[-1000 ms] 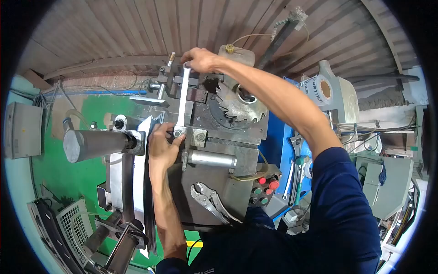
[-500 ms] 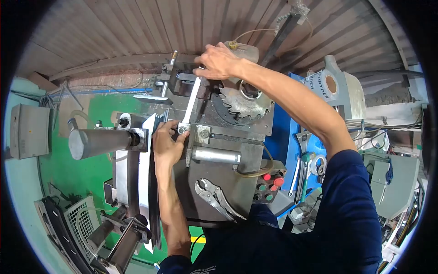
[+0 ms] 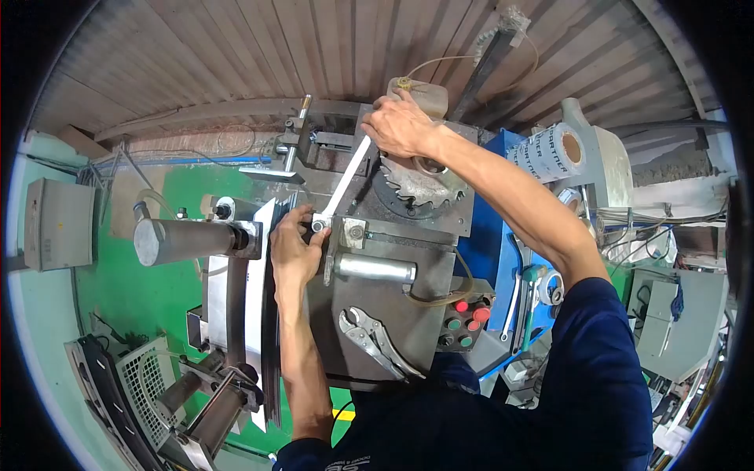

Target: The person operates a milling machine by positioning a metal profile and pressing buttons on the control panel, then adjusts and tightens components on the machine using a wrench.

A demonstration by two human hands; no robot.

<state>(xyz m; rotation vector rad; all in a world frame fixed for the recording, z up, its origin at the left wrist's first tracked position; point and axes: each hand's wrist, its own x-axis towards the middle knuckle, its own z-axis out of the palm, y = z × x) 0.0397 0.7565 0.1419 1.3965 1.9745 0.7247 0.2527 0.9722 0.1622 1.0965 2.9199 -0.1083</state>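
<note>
A long silver wrench [image 3: 345, 179] slants across the metal machine bed, its lower end at a bolt [image 3: 318, 225] on a clamp block. My right hand [image 3: 402, 124] is closed around the wrench's upper end, beside the toothed circular saw blade [image 3: 424, 188]. Down at the bolt, my left hand [image 3: 297, 250] has thumb and fingers curled about the wrench's lower end; the exact contact is partly hidden. Just right of that hand lies a silver cylinder [image 3: 377, 269]. Locking pliers [image 3: 373, 341] rest on the machine plate nearer my body.
Red and green push buttons [image 3: 465, 318] sit at the plate's right corner. Hand tools [image 3: 522, 306] lie on a blue surface farther right. To my left stand long white-and-dark strips [image 3: 259, 314] and a large metal cylinder [image 3: 184, 241]. A plastic bottle [image 3: 424, 96] stands behind the blade.
My right hand has swung the wrench's upper end to the right, so the wrench leans more. My left hand stays by the bolt. The view has shifted slightly.
</note>
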